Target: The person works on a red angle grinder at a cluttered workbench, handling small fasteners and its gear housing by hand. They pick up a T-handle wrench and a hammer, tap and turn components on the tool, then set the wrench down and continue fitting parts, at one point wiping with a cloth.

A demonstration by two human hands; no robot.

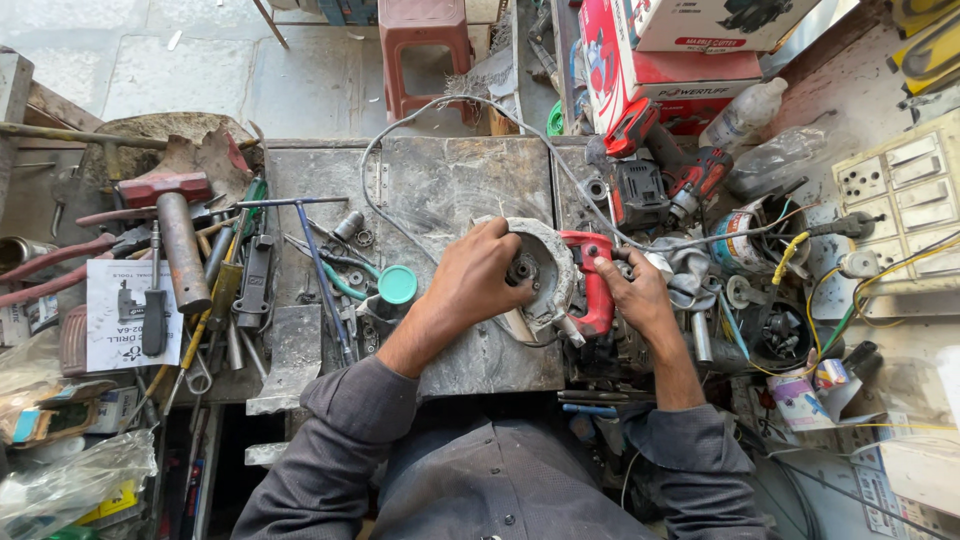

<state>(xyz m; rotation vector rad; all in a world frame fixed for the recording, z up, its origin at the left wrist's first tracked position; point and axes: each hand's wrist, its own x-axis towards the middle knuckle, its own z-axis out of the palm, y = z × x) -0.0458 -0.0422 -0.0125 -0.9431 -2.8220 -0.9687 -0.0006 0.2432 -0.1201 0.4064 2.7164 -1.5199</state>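
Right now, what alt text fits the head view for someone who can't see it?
Both hands work on a red power tool on a metal bench: left hand on its dusty guard, right hand gripping the body. Tools clutter both sides.

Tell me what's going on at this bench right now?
A person sits at a cluttered metal workbench with a red power tool lying on it. The left hand grips its dusty round blade guard near the hub, while the right hand steadies the red body. Hammers and wrenches lie to the left.
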